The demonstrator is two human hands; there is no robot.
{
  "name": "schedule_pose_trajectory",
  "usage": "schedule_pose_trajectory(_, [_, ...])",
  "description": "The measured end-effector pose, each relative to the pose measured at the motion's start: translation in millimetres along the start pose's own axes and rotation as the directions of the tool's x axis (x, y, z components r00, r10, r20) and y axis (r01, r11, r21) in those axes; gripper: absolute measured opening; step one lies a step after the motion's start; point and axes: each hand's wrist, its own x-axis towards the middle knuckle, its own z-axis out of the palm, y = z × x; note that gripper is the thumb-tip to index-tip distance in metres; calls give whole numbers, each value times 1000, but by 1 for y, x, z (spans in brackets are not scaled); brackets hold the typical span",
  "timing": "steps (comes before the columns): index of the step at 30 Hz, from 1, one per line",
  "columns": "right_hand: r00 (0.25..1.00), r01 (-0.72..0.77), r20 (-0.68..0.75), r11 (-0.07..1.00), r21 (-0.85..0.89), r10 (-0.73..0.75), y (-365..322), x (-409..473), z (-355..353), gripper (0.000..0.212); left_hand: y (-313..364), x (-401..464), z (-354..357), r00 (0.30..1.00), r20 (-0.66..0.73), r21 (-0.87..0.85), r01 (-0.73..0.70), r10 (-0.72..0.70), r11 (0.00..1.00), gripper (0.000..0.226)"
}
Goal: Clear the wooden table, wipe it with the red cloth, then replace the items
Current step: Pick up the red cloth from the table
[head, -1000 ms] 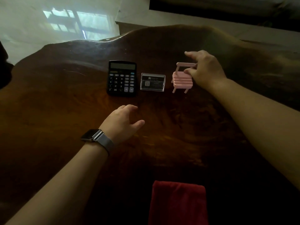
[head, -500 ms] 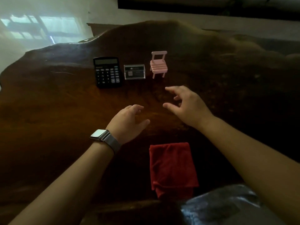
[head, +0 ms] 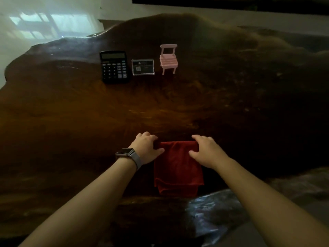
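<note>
A folded red cloth (head: 178,168) lies near the front edge of the dark wooden table (head: 71,122). My left hand (head: 146,148), with a watch on its wrist, grips the cloth's far left corner. My right hand (head: 204,148) pinches the far right corner. At the back stand three items in a row: a black calculator (head: 114,67), a clear card holder (head: 143,67) and a small pink toy chair (head: 168,58).
The table has an irregular, wavy outline, with its front edge just below the cloth. A shiny crumpled plastic sheet (head: 213,211) lies below that edge at the lower right. A pale floor with window reflections (head: 44,24) shows at the upper left.
My right hand let go of the pink chair and drew back. Both hands moved toward me and closed on the far corners of the red cloth. The view tilted down.
</note>
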Motion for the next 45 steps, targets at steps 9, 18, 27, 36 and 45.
schedule_pose_trajectory(9, [999, 22, 16, 946, 323, -28, 18, -6, 6, 15, 10, -12, 1, 997, 61, -293, 57, -41, 954, 30])
schedule_pose_trajectory(18, [975, 70, 81, 638, 767, -205, 13, -57, -55, 30, 33, -88, -44, 999, 54, -797, 43, 0, 603, 16])
schedule_pose_trajectory(27, [883, 65, 156, 445, 893, -443, -43, -129, -140, 29, 74, -197, -104, 983, -136, -984, -119, -121, 133, 38])
schedule_pose_trajectory(36, [751, -20, 267, 384, 923, -603, -167, -181, -118, 27, 21, -334, -109, 944, -191, -961, -236, -270, -146, 43])
schedule_pose_trajectory(45, [600, -39, 398, 472, 881, -694, -345, -245, -4, 26, -114, -510, -79, 885, -275, -901, -374, -376, -220, 38])
